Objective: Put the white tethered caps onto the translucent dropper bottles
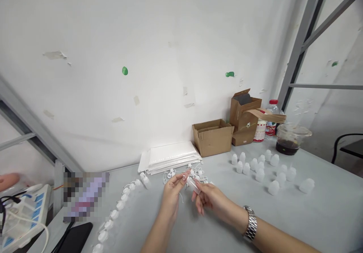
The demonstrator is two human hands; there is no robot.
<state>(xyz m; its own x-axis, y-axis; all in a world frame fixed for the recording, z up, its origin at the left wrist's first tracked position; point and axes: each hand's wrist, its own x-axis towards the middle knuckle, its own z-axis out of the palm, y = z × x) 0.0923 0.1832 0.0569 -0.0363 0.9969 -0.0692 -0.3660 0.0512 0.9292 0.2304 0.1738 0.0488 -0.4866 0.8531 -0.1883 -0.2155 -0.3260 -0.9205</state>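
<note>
In front of me, my right hand [208,197] grips a small translucent plastic bottle [194,185], which is tilted with its upper end toward my left hand. The fingers of my left hand [172,190] are pinched at that upper end, around what looks like the bottle's white cap, mostly hidden by the fingertips. A thin white cord [182,198] shows just below. Behind both hands lies a loose pile of white caps with cords [200,175]. To the left runs a curved row of capped bottles [120,205]. Several uncapped translucent bottles [260,174] stand at the right.
White padded envelopes [171,155] are stacked against the wall, beside an open cardboard box [214,141] and a brown paper bag [241,126]. A plastic bowl of dark liquid [287,146] stands far right. At the left are a black phone [75,238] and a power strip [35,211].
</note>
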